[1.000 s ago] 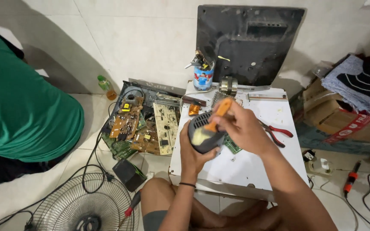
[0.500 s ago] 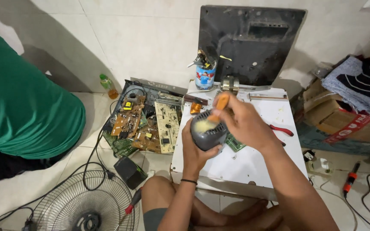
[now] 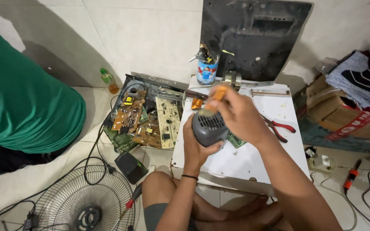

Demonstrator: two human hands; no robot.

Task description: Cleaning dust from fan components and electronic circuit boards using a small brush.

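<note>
Grey fan motor housing (image 3: pixel 209 127), rounded and slotted with vents, is being held above the near edge of a white board (image 3: pixel 253 158) that is serving as a low work surface, in front of a person sitting on the floor. Their left hand (image 3: pixel 197 147) is gripping the housing from below, fingers curled around its underside. Their right hand (image 3: pixel 235 114) is closing around an orange-handled screwdriver (image 3: pixel 216 95) and pressing its tip down into the top of the housing; the tip itself is hidden. Doing this well probably means keeping the shaft square to the screw and the housing braced firmly so it is not twisting in the palm. A green circuit board (image 3: pixel 236 140) is peeking out just beneath the housing. Red-handled pliers (image 3: pixel 279 127) are lying on the board to the right, and a blue can stuffed with tools (image 3: pixel 206 70) is standing at its far edge, beside a dark panel (image 3: pixel 255 36) leaning against the tiled wall. To the left, an opened chassis of brown circuit boards (image 3: pixel 144 117) is resting on the floor, with a wire fan grille (image 3: pixel 86 199) and black cables nearer. Another person in a green shirt (image 3: pixel 22 102) is crouching at far left, well apart. Nothing is blocking the hands.
</note>
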